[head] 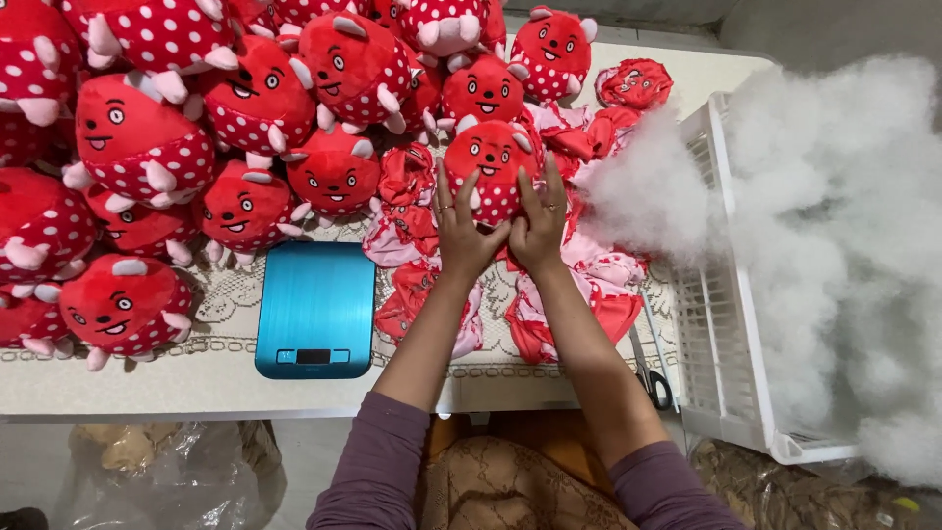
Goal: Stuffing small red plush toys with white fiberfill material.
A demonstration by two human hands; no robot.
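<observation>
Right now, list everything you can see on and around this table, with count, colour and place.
Stuffed plush toys: many, red with white dots, piled on the table's left and back.
Plush toy in hand: one, red, centre.
Unstuffed toy skins: several, red and pink, flat under the hands.
Kitchen scale: one, blue, near edge.
Stuffing: white heap, right.
Basket: one, white, right.
Scissors: one pair, beside basket.
Lace cloth: one, cream, on table.
Left hand, right hand: both grip the plush toy.

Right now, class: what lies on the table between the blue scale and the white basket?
In the head view, flat unstuffed red toy skins and both hands, left and right, pressing a stuffed toy.
</observation>
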